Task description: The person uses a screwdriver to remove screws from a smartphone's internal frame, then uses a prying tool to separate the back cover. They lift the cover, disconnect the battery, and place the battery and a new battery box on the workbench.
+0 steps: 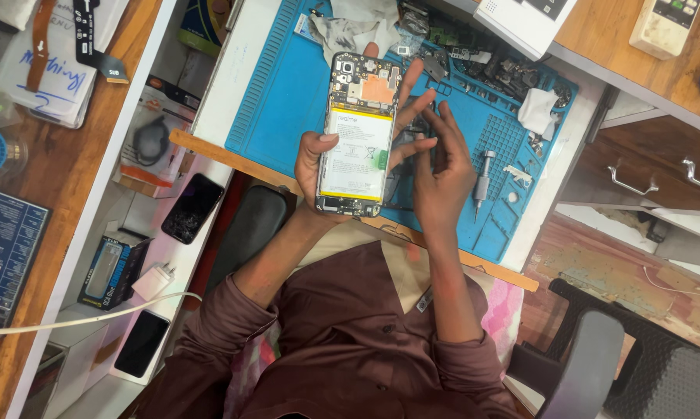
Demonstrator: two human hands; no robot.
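Observation:
My left hand (312,164) grips an opened phone (357,136) with its back cover off, so the white battery and the circuit board at the top show. It is held upright above the blue work mat (288,101). My right hand (441,171) is beside the phone's right edge, fingers loosely bent toward it, with the fingertips near a small dark part next to the phone. Whether the right hand holds anything is unclear.
A small screwdriver (482,180) lies on the mat right of my right hand. Crumpled tissues (537,110) and loose phone parts (482,66) crowd the mat's far side. Phones (192,208), a charger (153,281) and boxes sit on the left shelf; drawers (644,174) are at right.

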